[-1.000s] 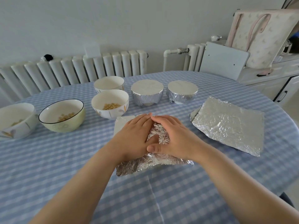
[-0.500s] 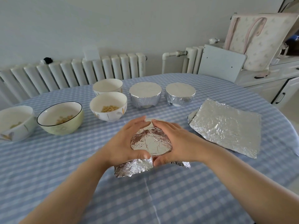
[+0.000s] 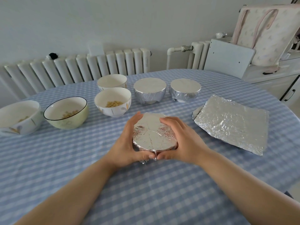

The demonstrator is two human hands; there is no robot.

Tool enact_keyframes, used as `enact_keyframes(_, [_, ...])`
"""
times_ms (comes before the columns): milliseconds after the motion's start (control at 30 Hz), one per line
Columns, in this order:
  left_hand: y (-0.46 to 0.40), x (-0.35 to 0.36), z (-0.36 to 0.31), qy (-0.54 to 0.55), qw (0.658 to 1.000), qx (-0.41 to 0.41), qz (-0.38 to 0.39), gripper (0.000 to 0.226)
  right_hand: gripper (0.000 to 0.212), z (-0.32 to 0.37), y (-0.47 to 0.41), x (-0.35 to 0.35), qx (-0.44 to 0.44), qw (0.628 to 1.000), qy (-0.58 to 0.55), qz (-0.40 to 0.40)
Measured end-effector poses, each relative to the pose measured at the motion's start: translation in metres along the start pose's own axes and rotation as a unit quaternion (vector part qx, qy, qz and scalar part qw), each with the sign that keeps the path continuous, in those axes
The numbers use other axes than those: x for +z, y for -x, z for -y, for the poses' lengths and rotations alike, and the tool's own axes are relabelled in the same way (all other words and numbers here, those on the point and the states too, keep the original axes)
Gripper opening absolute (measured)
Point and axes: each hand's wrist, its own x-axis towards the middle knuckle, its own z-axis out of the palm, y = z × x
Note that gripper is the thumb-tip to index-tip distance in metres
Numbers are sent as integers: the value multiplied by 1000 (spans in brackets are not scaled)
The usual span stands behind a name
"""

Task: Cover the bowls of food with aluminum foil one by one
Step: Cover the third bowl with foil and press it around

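Left hand (image 3: 125, 142) and right hand (image 3: 181, 138) cup the foil-covered bowl (image 3: 154, 132) at table (image 3: 48, 159) centre, fingers curled round its sides, thumbs nearly meeting in front. Spare foil sheets (image 3: 232, 122) lie right. No legible writing or labels.

Just two bare forearms coming in from the bottom, no sleeves, watch or rings that I can spot on the left hand (image 3: 125, 142) or right hand (image 3: 181, 140).
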Motion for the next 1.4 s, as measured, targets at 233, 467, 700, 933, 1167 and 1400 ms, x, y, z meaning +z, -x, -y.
enact_keyframes(233, [5, -1, -3, -20, 999, -37, 10, 128, 99, -3, 3, 12, -2, 997, -41, -71])
enact_keyframes(467, [5, -18, -22, -69, 992, -92, 61, 119, 104, -5, 5, 9, 4, 998, -32, -51])
enact_keyframes(700, [-3, -10, -52, -324, 946, 8, -15, 79, 108, -3, 3, 3, 14, 1000, 3, -15])
enact_keyframes(933, [-21, 4, -60, -332, 943, -6, 8, 46, 108, -2, 3, 0, 18, 1000, 12, 4])
enact_keyframes(1167, [-25, 16, -55, -371, 928, -38, 18, 63, 109, -2, 5, -5, 18, 999, 31, 32])
enact_keyframes(1400, [-24, 19, -53, -403, 915, -31, 3, 64, 68, 3, 3, -6, 126, 962, -240, -23])
